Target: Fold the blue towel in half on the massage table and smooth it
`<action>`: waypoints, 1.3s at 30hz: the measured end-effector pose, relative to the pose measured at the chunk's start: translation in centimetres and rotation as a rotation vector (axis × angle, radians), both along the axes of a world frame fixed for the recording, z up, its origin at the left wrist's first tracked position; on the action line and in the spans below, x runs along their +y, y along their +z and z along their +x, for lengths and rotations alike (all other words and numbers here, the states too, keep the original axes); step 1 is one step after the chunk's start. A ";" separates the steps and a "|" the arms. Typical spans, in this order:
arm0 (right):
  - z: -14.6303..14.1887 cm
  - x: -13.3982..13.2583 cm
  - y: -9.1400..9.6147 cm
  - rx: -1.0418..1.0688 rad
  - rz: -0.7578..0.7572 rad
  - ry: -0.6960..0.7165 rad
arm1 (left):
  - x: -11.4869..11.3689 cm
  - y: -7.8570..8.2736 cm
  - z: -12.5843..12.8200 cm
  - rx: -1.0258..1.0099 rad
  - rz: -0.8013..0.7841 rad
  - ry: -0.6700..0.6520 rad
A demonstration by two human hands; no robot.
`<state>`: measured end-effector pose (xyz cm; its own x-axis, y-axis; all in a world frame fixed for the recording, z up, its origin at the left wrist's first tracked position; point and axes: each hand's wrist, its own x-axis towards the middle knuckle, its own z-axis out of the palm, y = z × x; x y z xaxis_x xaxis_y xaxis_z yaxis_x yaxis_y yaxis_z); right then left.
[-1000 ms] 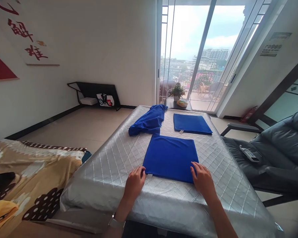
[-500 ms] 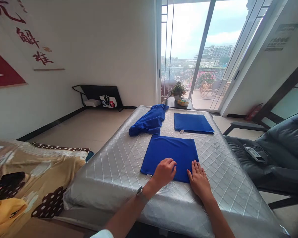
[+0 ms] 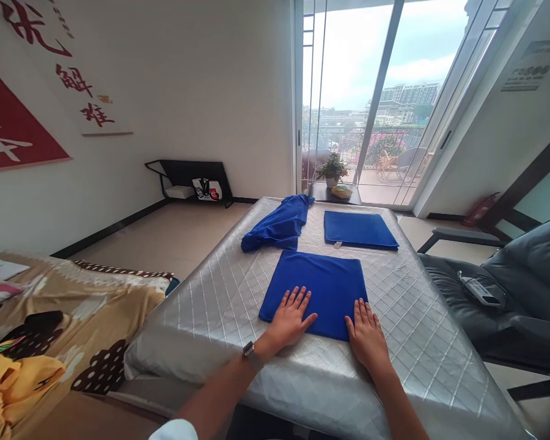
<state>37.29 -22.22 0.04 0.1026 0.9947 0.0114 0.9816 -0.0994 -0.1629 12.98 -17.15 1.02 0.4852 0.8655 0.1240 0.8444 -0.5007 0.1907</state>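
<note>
A flat blue cloth [image 3: 321, 278], roughly square, lies in front of me on a silver quilted cover [image 3: 211, 305]. My left hand [image 3: 292, 318] rests flat near its front left part, fingers spread, with a watch on the wrist. At the front right corner, my right hand [image 3: 366, 330] lies flat, its fingers stretched over the edge. Beyond, to the right, is a neatly squared blue cloth [image 3: 360, 229] with a small white tag at its front edge. A crumpled blue cloth [image 3: 277, 226] lies at the back left.
A black recliner [image 3: 522, 287] with a corded handset stands close on the right. To the left is a bed with a patterned blanket [image 3: 132, 299]. Behind the far edge, a potted plant [image 3: 332, 168] sits on a chair before the glass door.
My left hand has moved slightly left and opened out from curled fingers to lying flat on the cloth. My right hand stays at the right edge. The view has turned a little left.
</note>
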 end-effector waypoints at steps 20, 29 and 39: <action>0.0 4.9 4.2 -0.085 -0.061 0.008 | -2.0 -0.2 -4.4 0.038 -0.081 0.285; 0.8 7.7 1.0 -0.060 -0.040 -0.040 | -1.1 0.5 -4.3 0.076 -0.087 0.256; 0.9 7.5 1.0 -0.109 -0.023 -0.027 | 5.8 2.0 11.4 -0.034 0.032 -0.142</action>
<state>38.14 -14.72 1.08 0.1286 0.9917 0.0013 0.9903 -0.1284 -0.0526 24.33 -11.31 3.05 0.5977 0.7837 0.1689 0.7578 -0.6210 0.2003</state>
